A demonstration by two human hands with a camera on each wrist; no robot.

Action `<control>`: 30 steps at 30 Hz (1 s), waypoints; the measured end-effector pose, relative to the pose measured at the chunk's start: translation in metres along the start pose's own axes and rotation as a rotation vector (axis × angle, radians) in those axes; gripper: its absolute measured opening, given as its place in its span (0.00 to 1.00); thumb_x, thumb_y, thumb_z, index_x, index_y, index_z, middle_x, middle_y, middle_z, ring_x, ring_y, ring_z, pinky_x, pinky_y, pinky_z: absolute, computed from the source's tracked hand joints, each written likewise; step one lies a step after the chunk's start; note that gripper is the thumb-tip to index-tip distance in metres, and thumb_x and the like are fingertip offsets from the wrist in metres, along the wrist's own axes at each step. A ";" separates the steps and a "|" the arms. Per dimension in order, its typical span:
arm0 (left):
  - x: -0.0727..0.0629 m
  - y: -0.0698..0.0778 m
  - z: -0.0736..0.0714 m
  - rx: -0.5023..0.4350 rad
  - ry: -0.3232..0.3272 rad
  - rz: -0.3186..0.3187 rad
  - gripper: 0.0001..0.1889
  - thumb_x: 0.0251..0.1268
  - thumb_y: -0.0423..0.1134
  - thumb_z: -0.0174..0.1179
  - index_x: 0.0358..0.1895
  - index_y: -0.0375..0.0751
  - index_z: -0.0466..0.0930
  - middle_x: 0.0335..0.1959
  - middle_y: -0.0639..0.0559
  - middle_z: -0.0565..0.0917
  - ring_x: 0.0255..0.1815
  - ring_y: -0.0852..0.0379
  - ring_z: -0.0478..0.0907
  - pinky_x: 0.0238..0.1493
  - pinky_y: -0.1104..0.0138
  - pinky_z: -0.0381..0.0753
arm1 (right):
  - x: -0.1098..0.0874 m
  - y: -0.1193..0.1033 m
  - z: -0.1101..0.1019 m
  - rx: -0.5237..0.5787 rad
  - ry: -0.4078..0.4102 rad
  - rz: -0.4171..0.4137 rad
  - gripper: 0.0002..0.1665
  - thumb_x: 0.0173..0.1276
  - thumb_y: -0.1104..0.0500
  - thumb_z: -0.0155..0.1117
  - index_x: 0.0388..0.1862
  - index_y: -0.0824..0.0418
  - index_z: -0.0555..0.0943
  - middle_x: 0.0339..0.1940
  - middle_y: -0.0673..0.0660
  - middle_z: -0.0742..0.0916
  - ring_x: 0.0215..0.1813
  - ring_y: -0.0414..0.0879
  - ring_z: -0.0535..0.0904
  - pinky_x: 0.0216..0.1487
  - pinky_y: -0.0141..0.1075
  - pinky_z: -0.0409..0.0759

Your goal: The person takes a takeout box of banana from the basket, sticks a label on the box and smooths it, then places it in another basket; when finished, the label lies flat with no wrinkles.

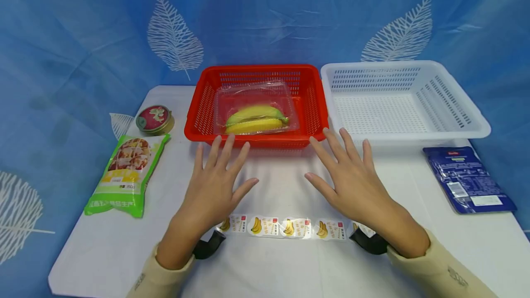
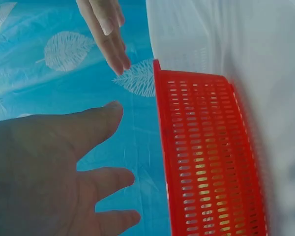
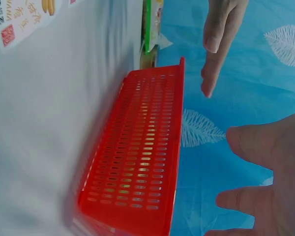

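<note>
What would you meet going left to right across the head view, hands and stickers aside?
Green bag → tin → red basket with boxed bananas → white basket → blue pouch.

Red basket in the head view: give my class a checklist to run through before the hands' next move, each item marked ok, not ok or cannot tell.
1. Hands free: left hand and right hand hold nothing, fingers spread. Ok.
2. Red basket upright on the table. Ok.
3. Bananas in the clear box, inside the red basket. Ok.
4. Clear box fully snapped shut. Cannot tell.
5. Whole row of stickers in view: the right wrist covers part. Not ok.
6. White basket upright, right of the red one. Ok.
</note>
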State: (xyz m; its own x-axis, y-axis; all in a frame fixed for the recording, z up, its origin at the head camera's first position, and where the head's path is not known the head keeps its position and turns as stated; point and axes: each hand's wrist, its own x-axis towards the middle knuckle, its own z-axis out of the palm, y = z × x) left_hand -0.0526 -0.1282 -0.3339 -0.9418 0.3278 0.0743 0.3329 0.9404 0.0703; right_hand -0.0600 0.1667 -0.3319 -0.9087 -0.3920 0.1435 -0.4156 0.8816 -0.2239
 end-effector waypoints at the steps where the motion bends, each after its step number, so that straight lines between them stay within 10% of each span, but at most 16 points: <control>1: 0.001 -0.001 -0.001 0.001 0.007 0.002 0.46 0.65 0.67 0.59 0.82 0.53 0.54 0.83 0.41 0.49 0.82 0.38 0.42 0.76 0.37 0.36 | 0.002 0.000 0.000 -0.001 -0.002 -0.002 0.45 0.73 0.37 0.59 0.83 0.50 0.59 0.83 0.62 0.58 0.83 0.65 0.44 0.70 0.76 0.38; 18: 0.020 -0.034 -0.006 -0.056 0.152 -0.016 0.41 0.68 0.59 0.61 0.80 0.48 0.61 0.81 0.39 0.56 0.82 0.39 0.43 0.77 0.39 0.34 | 0.051 0.002 -0.004 0.097 0.023 0.003 0.47 0.70 0.42 0.66 0.82 0.55 0.61 0.81 0.64 0.63 0.81 0.65 0.53 0.73 0.66 0.57; 30: 0.030 -0.051 0.003 -0.292 0.642 0.016 0.27 0.66 0.43 0.64 0.67 0.40 0.78 0.69 0.41 0.75 0.74 0.43 0.64 0.73 0.39 0.58 | 0.099 0.004 -0.004 0.223 0.041 0.011 0.42 0.75 0.43 0.60 0.81 0.56 0.62 0.78 0.63 0.68 0.76 0.61 0.65 0.67 0.62 0.69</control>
State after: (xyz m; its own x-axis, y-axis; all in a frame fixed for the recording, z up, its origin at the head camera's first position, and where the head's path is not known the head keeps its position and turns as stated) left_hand -0.0976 -0.1662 -0.3379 -0.7531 0.1385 0.6432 0.4302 0.8434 0.3220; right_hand -0.1517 0.1328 -0.3147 -0.9127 -0.3679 0.1777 -0.4083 0.8038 -0.4327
